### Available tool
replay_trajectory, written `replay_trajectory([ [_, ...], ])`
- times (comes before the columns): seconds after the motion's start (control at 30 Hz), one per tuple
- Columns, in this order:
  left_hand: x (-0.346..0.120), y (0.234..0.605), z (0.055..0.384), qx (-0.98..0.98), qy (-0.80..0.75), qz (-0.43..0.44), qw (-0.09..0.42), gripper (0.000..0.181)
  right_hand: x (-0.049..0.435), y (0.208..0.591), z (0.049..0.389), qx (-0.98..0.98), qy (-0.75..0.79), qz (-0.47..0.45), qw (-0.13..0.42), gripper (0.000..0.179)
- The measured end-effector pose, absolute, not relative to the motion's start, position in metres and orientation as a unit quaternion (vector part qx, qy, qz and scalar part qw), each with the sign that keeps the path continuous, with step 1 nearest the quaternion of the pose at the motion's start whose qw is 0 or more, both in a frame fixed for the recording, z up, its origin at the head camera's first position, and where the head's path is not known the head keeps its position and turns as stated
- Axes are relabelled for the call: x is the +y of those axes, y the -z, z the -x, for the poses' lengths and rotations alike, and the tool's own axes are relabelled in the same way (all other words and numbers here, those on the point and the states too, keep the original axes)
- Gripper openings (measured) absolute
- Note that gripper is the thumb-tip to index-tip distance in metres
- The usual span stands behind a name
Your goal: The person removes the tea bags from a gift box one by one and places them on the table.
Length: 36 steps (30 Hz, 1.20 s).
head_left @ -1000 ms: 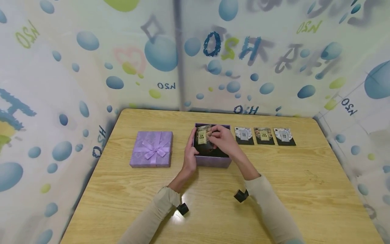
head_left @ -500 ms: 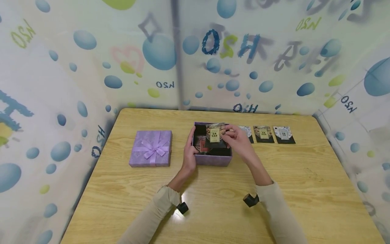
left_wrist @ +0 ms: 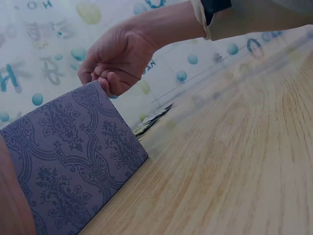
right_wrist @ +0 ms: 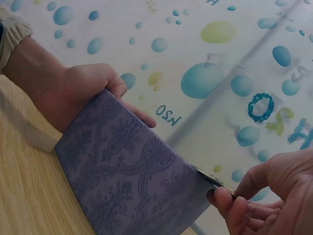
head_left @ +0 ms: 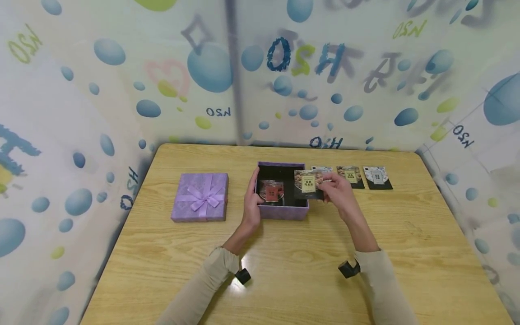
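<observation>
Box (head_left: 283, 213) matt paper; ribbon (head_left: 206, 199) satiny; table (head_left: 292, 271) smooth wood.

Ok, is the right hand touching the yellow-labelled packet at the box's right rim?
Touching. The head view shows the right hand pinching the packet by its right edge.

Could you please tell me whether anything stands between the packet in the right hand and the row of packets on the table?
Nothing visible does: the packet, pinched by the right hand, overlaps the right rim of the box in the head view; the lid lies left of the box.
</observation>
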<state>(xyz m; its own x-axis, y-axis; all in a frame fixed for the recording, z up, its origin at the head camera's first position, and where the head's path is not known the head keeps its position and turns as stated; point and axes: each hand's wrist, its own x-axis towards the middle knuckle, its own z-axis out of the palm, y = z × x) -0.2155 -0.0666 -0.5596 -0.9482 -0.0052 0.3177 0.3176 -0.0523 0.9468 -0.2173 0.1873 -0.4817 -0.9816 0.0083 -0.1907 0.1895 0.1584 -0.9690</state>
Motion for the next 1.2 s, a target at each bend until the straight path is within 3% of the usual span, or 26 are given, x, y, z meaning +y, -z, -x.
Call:
replay_trajectory([
  [0.87, -0.068, 0.560, 0.215, -0.679, 0.715, 0.131, 0.107, 0.084, 0.230, 0.507, 0.191, 0.731, 0.674, -0.079, 0.071, 0.023],
  [1.2, -0.067, 0.560, 0.215, -0.674, 0.721, 0.122, 0.103, 0.085, 0.239, 0.529, 0.185, 0.745, 0.652, -0.106, 0.086, 0.034],
])
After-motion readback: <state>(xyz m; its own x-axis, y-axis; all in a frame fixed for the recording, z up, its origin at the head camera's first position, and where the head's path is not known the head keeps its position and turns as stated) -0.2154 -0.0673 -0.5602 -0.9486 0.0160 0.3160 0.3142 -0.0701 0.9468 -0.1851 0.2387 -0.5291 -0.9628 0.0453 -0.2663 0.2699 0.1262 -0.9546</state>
